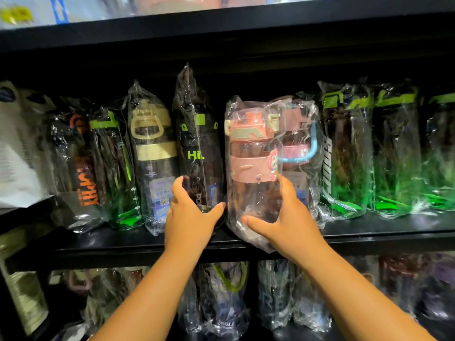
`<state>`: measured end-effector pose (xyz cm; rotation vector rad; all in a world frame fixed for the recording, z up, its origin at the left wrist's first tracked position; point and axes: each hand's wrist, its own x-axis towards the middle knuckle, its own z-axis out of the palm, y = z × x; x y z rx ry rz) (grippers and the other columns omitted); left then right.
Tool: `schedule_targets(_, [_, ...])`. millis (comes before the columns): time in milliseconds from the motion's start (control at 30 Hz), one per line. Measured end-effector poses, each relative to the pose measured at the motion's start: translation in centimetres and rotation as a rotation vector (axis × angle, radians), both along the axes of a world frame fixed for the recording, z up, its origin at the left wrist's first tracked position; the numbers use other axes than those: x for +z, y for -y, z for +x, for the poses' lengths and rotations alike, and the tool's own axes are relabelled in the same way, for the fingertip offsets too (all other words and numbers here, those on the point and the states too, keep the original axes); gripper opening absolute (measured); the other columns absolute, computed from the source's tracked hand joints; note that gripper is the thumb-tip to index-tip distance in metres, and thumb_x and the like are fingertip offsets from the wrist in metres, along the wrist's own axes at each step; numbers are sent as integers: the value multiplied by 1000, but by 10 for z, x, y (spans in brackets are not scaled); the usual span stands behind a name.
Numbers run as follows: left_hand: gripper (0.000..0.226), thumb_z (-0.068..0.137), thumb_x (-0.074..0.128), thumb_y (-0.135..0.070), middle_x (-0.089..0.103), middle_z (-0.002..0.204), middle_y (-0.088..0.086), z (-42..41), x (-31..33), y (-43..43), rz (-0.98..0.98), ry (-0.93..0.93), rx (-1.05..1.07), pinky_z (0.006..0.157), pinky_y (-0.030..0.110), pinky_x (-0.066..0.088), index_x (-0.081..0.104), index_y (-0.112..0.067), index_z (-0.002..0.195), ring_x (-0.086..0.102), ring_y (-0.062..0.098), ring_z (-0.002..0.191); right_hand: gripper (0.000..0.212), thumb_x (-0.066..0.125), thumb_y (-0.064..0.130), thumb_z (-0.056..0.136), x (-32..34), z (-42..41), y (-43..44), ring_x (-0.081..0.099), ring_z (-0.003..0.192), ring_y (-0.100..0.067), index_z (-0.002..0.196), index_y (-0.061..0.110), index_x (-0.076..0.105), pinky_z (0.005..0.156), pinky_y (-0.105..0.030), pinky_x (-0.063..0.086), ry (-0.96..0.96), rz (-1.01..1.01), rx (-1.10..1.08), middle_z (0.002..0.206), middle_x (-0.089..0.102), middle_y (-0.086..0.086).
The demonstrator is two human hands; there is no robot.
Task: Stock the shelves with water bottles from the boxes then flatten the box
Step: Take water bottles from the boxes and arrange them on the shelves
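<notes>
pink bottle (251,168) stood at shelf (147,244) front edge, bagged in loose film | right hand (288,222) gripped its lower body | left hand (189,217) apparently clasped black bottle (199,153) just beside | likely light, rigid; film slippery, so grip the body
</notes>
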<state>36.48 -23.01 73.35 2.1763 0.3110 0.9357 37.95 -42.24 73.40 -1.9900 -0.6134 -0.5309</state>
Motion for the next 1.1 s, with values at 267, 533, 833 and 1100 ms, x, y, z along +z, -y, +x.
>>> schedule_targets(267, [89,88,71,-41,46,148,6,1,-5,-4,75,-16,64,93,49,50,10,-31,152,53,34,125,104,80,52,72,-2,7,-8,44,116,-5,152,37,14,89,-22,38,10,-66,-110,138,41,7])
schedule_targets(533, [87,91,68,-40,45,150,6,-1,-7,-2,101,-12,87,93,44,46,8,-30,153,51,31,129,107,75,63,72,-1,7,-22,46,127,-33,150,14,20,96,-42,47,97,-235,-366,140,41,-10])
schedule_targets(833, [85,93,65,-40,39,154,6,-3,-7,1,129,-22,94,96,46,45,7,-28,154,48,32,132,104,64,73,73,6,15,-33,46,121,-30,149,16,22,91,-40,48,128,-375,-503,132,46,-8])
schedule_targets(1100, [84,93,65,-39,40,153,7,-5,-6,2,146,-26,97,98,46,45,8,-27,154,48,32,132,104,58,74,77,9,23,-41,66,100,-31,151,16,12,62,-36,46,64,-446,-534,134,46,-8])
